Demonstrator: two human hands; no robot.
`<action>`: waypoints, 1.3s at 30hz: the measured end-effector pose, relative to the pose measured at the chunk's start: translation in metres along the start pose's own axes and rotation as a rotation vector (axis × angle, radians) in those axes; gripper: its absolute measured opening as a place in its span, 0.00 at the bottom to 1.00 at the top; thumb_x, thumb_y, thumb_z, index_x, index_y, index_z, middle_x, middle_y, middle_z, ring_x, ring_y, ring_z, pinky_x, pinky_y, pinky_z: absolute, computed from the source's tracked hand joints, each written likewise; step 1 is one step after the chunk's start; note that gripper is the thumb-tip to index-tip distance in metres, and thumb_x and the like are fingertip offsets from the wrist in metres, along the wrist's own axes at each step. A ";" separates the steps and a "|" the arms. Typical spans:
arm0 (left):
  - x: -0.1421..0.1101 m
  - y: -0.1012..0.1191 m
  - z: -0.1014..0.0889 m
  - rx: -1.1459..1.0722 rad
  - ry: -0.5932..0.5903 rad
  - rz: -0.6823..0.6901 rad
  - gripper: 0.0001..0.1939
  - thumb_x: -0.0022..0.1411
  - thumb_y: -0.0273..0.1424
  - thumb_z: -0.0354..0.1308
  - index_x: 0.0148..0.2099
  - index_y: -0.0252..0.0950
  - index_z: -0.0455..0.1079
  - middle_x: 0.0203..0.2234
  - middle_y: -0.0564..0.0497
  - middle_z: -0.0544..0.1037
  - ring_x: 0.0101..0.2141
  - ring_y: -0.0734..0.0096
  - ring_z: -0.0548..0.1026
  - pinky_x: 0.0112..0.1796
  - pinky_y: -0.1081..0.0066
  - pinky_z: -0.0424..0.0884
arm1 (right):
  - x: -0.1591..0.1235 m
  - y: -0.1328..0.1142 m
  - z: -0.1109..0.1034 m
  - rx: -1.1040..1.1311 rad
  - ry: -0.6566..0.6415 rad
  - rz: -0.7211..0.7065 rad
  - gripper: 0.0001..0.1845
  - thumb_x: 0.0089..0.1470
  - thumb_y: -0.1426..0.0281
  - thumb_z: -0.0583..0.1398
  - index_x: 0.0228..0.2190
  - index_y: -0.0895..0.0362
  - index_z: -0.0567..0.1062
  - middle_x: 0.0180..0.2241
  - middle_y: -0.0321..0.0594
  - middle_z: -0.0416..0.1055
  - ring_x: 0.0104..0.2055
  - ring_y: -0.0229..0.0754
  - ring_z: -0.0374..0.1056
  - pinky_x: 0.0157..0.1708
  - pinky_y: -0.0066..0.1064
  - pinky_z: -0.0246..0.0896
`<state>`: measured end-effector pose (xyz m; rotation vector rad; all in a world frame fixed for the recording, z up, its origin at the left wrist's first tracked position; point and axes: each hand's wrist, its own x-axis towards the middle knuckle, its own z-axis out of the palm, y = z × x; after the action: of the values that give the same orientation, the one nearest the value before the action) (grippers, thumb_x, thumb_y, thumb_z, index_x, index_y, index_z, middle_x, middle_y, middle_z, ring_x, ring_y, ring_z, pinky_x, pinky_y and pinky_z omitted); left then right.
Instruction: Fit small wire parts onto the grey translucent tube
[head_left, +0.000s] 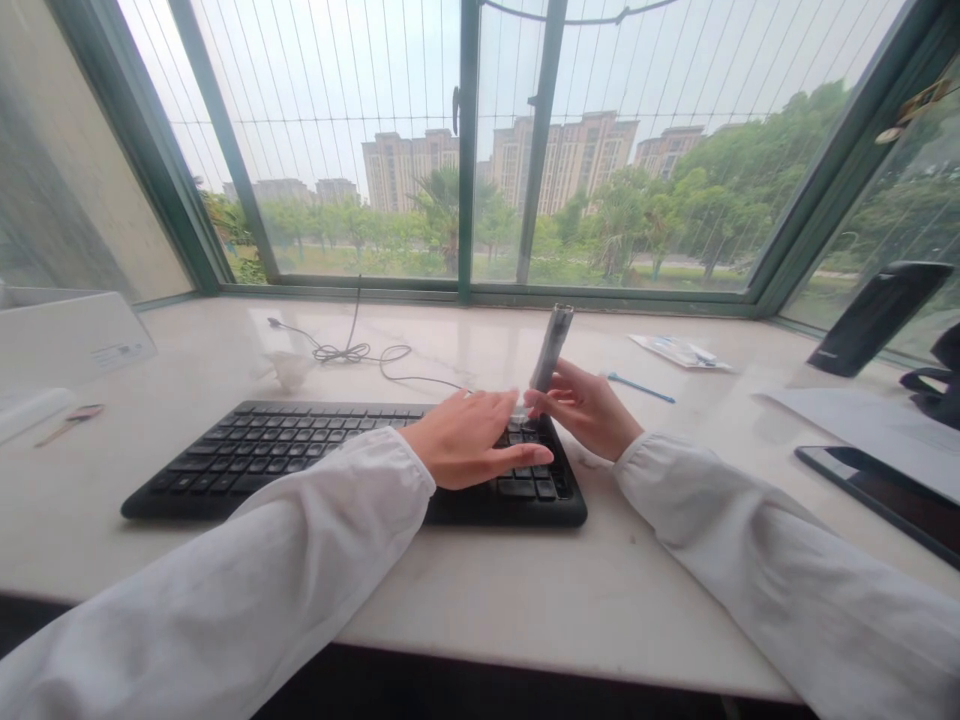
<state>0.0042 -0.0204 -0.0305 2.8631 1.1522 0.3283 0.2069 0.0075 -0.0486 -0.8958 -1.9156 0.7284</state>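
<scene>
A black keyboard (262,450) lies flat on the pale counter. Over its right part rests my left hand (476,440), palm down, with the fingers stretched out and the thumb apart. Its fingertips come close to a small clear or whitish bit (519,412), too blurred to name. My right hand (596,405) is closed around a dark grey, flat, stick-like tool (553,345). That tool stands nearly upright, leaning slightly right, over the keyboard's upper right corner. My fingers and the keyboard's edge hide its lower end. Part of the number keys is covered by my left hand.
Behind the keyboard lies a coiled black cable (349,352) beside a crumpled translucent item (289,370). To the right are a blue stick (641,388), a plastic packet (679,352), a phone (885,495) and a black cylinder-like object (877,318). A white box (75,330) stands left.
</scene>
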 end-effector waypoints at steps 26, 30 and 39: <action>0.024 0.003 0.001 -0.397 0.537 -0.266 0.15 0.65 0.45 0.54 0.44 0.39 0.72 0.33 0.52 0.80 0.25 0.72 0.75 0.30 0.72 0.70 | 0.008 -0.008 -0.002 -0.032 -0.099 0.063 0.24 0.49 0.50 0.64 0.38 0.56 0.73 0.23 0.36 0.77 0.27 0.43 0.74 0.31 0.33 0.67; 0.025 0.005 -0.001 -0.425 0.612 -0.244 0.15 0.63 0.45 0.57 0.42 0.39 0.73 0.33 0.53 0.80 0.26 0.73 0.76 0.30 0.73 0.71 | 0.009 -0.006 -0.003 0.034 -0.154 0.044 0.24 0.49 0.52 0.65 0.40 0.57 0.74 0.24 0.36 0.76 0.29 0.42 0.74 0.32 0.32 0.66; 0.027 -0.007 0.004 -0.634 0.552 -0.323 0.19 0.62 0.47 0.57 0.41 0.36 0.71 0.37 0.48 0.80 0.27 0.70 0.80 0.29 0.72 0.76 | 0.016 0.005 -0.022 0.098 -0.383 0.035 0.16 0.49 0.62 0.66 0.38 0.58 0.76 0.37 0.44 0.79 0.42 0.45 0.75 0.48 0.41 0.67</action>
<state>0.0199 0.0036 -0.0305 2.0455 1.2489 1.2523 0.2221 0.0266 -0.0354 -0.7706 -2.1766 1.0661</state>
